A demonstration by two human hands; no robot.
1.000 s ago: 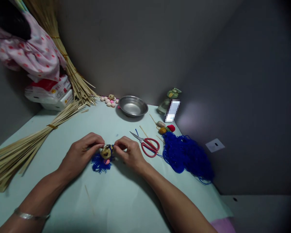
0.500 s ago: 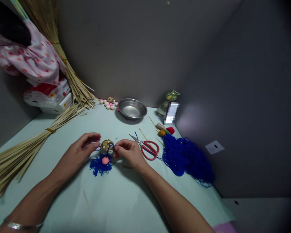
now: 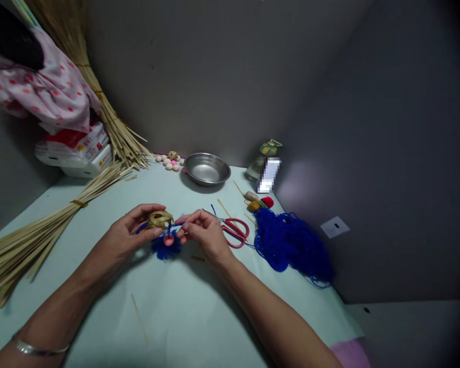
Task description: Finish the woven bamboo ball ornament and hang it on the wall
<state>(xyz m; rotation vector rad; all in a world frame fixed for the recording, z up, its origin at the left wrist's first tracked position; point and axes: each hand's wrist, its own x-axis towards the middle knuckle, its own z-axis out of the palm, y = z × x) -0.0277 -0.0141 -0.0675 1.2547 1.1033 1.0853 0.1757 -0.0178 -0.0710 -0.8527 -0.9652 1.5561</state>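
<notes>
My left hand (image 3: 140, 229) grips a small woven bamboo ball (image 3: 160, 220) between thumb and fingers, at the middle of the table. A blue cord (image 3: 178, 224) runs from the ball to my right hand (image 3: 204, 233), whose thumb and fingertips pinch it. Below the ball hang a round pink bead (image 3: 169, 239) and a fringed blue tassel (image 3: 164, 250); the tassel is partly behind the bead. Red-handled scissors (image 3: 235, 232) lie just right of my right hand, their blades partly covered by it.
A heap of blue yarn (image 3: 291, 243) lies to the right. At the back are a metal bowl (image 3: 207, 169), several pale beads (image 3: 168, 162) and a blurred phone (image 3: 269, 175) against a green bottle (image 3: 254, 168). Bundled bamboo strips (image 3: 57, 222) spread over the left side.
My left hand has closed on the woven ball, which has shifted slightly left and turned. The cord is now stretched rightward from it in my right hand, and the bead and tassel have moved up.
</notes>
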